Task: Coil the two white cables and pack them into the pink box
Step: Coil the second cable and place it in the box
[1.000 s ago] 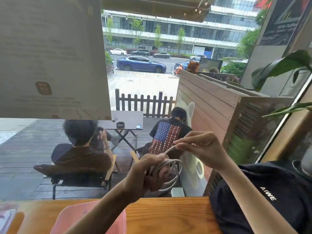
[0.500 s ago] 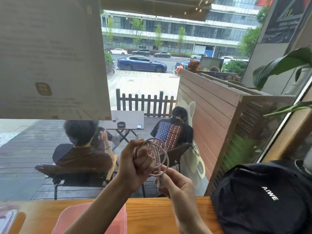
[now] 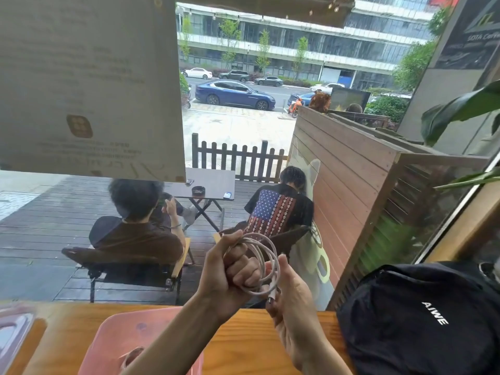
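A white cable (image 3: 263, 257), wound into several round loops, is held in the air above the wooden counter. My left hand (image 3: 232, 274) is a fist closed around the left side of the coil. My right hand (image 3: 289, 296) comes up from below and pinches the cable's loose plug end at the coil's lower right. The pink box (image 3: 121, 336) lies on the counter below my left forearm, partly hidden by it. A second white cable is not visible.
A black bag (image 3: 422, 318) marked AIWE sits on the wooden counter (image 3: 251, 336) at the right. A clear plastic lid (image 3: 13, 328) lies at the far left edge. A window pane stands right behind the counter; beyond it, people sit on a deck.
A second ago my right hand was above the coil, feeding cable onto it. It has swung down under the coil and now grips the plug end. The coil rose slightly, then came back down.
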